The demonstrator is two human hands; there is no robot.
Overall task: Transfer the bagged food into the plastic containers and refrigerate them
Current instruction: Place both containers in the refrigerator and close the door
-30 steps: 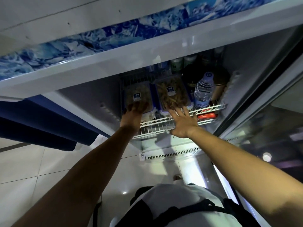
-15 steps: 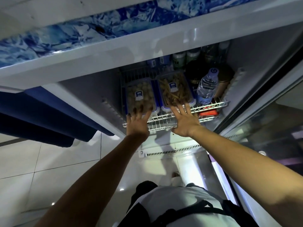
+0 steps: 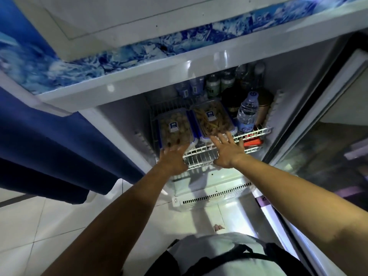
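Note:
Two clear plastic containers with blue labels lie side by side on the white wire shelf (image 3: 201,154) inside the open fridge. The left container (image 3: 175,128) holds round brown pieces; the right container (image 3: 212,118) holds long golden strips. My left hand (image 3: 172,158) reaches to the near edge of the left container, fingertips touching it. My right hand (image 3: 227,150) is spread flat, fingers apart, its tips at the near edge of the right container. Neither hand grips anything.
A water bottle (image 3: 248,114) stands right of the containers, with cans and bottles (image 3: 214,86) behind. A red item (image 3: 253,143) lies on a lower shelf. The glass fridge door (image 3: 328,148) hangs open at right. A blue cloth (image 3: 49,148) hangs at left.
Both containers have slid deeper onto the shelf. My hands have drawn back from on top of them to their near edges, and my left hand no longer covers the left lid.

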